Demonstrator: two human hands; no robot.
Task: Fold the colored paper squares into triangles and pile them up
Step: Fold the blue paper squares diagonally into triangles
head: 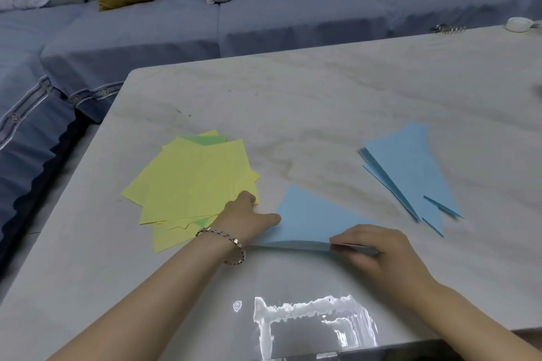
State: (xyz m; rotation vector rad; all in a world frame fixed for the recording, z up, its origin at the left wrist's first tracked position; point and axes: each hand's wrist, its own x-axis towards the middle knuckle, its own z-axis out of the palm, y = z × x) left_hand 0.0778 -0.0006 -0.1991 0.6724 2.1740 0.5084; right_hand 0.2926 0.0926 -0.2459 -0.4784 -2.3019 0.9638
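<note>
While creasing, holds the sheet [308,217] close to the front edge of the table [293,91], fold nearest and apex aimed at the far edge, likely for easy reach and weight over the fold. Pinches that fold with the right hand [378,246], fingers curled, tips on the edge toward its right end; judged partway along the crease, given the slight upward bow at mid-fold. Pins the left corner under the thumb of the left hand [249,214], other fingers curled, knuckles over the near corner of the squares [190,184]; cannot tell whether gripping or only pressing. Probably anchored so to stop sliding on the smooth top during the crease.

Has the squares, yellow with a little green showing, fanned loosely toward the left edge, just beside the sheet: supply within reach for the next pick. Has the triangles [410,173], all blue, toward the right edge, well apart from the squares, surely to avoid mixing done with undone; ragged pile, points poking out, in need of squaring up.

Finds no brand, label or legible writing: plain paper, plain marbled top, only glare at the front edge. Bracelet [234,246] on the left wrist unmarked as far as can be told.
</note>
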